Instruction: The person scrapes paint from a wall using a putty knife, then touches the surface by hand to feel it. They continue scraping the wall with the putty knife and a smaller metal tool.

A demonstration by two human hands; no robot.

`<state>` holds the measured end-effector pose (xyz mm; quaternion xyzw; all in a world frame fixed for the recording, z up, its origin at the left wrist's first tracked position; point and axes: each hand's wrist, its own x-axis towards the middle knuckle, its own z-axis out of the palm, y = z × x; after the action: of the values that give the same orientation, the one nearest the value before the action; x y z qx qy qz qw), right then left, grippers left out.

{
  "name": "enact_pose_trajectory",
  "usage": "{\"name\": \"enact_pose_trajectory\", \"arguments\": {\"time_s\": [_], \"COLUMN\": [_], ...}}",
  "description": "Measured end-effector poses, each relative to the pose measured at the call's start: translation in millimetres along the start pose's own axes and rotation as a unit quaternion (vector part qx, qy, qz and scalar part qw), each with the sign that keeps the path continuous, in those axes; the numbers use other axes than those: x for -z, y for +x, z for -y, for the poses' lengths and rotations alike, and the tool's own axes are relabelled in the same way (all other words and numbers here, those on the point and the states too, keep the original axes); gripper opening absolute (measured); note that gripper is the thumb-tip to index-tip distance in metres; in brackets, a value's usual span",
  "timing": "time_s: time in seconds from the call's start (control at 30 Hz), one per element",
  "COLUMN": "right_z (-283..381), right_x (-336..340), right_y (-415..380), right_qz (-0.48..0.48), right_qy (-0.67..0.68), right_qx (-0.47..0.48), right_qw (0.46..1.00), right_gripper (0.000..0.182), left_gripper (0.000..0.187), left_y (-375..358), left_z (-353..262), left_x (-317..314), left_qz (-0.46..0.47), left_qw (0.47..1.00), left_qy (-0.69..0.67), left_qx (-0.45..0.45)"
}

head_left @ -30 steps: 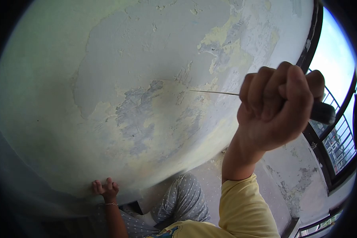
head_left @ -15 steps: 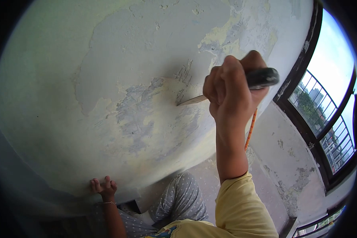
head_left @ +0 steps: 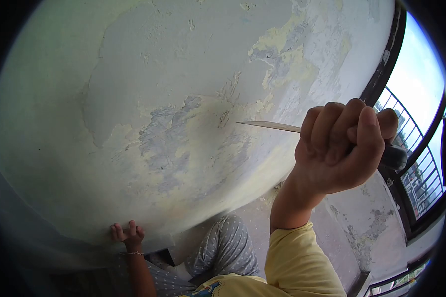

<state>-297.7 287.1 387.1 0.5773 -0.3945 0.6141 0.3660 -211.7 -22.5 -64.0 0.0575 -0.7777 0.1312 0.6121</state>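
My right hand [head_left: 344, 141] is wrapped round the dark handle [head_left: 394, 156] of a scraper. The thin metal blade [head_left: 270, 125] points left, seen nearly edge-on, with its tip just in front of the wall and apparently off it. Patchy plaster covers the wall [head_left: 134, 64]: grey paint is peeled away in the middle, baring a yellowish and pale purple layer [head_left: 171, 138] with scrape marks. Low on the left, my left hand [head_left: 131, 238] rests its spread fingers against the wall's lower part and holds nothing.
A dark-framed window [head_left: 414, 99] stands at the right, with railings and buildings outside. Below it the side wall [head_left: 357, 222] is flaking. My bent knee [head_left: 228, 242] in dotted trousers is close to the wall's base.
My right hand has pulled back from the wall to the right and down, taking the scraper blade off the surface. My left hand has stayed in place.
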Motion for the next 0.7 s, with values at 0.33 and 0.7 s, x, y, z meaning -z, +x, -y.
{"name": "enact_pose_trajectory", "arguments": {"time_s": [0.33, 0.7], "right_z": [-8, -11], "right_x": [3, 8], "right_y": [-3, 9], "right_qz": [-0.062, -0.145], "right_qy": [-0.017, 0.041], "right_qx": [-0.043, -0.018], "right_qw": [0.997, 0.988], "right_gripper": [0.028, 0.029], "left_gripper": [0.034, 0.033], "left_y": [2, -1], "left_z": [-2, -3], "left_x": [-1, 0], "left_qz": [-0.006, -0.010], "left_qw": [1.000, 1.000], "left_qy": [0.000, -0.002], "left_qx": [0.009, 0.011]}}
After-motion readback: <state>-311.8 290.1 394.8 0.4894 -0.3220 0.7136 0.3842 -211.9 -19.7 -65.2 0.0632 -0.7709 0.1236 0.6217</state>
